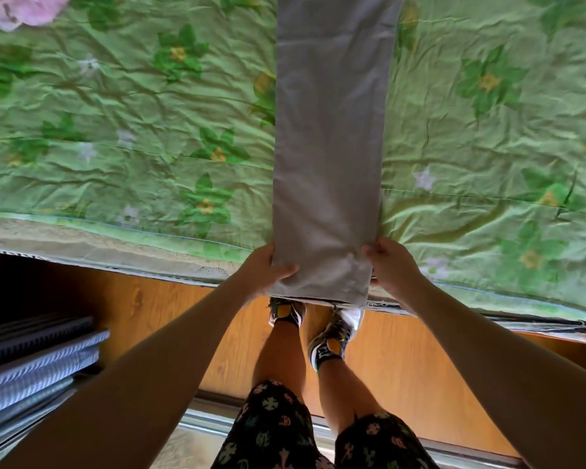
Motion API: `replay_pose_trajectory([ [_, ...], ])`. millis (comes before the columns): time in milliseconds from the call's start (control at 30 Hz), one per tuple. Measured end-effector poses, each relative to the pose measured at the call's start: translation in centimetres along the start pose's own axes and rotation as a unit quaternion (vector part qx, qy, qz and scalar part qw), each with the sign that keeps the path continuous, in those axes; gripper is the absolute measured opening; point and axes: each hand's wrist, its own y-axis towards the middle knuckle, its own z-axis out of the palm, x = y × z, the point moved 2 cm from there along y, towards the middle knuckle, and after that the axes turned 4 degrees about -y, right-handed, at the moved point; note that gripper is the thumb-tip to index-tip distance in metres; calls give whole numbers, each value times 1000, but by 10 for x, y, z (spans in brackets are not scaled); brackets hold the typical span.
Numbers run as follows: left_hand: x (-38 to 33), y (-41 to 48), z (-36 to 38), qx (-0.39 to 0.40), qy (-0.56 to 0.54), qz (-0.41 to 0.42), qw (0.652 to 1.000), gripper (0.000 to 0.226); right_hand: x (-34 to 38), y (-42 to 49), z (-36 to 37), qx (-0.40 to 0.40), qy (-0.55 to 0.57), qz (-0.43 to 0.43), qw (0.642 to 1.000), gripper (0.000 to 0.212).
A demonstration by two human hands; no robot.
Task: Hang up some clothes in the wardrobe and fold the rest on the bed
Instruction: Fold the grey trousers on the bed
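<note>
Our left hand (268, 270) and right hand (391, 267) pinch the near end of the grey trousers (329, 147), laid six to twelve o'clock on the bed (115, 130). Crosswise folds seem left, as does the pink garment (17, 8) at eleven.

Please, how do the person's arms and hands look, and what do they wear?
The left arm and right arm are bare, no sleeves in view. The left hand and right hand have no gloves; no watch or ring shows. The shorts are black with pale patterns.
</note>
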Motion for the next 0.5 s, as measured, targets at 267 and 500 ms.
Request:
replay_pose_trajectory([
  [267,-22,28,-17,-113,-114,10,987,18,27,13,-5,1,63,-25,998,18],
  [500,-40,46,-26,-26,-61,-19,998,29,40,33,-20,50,25,32,998,23],
])
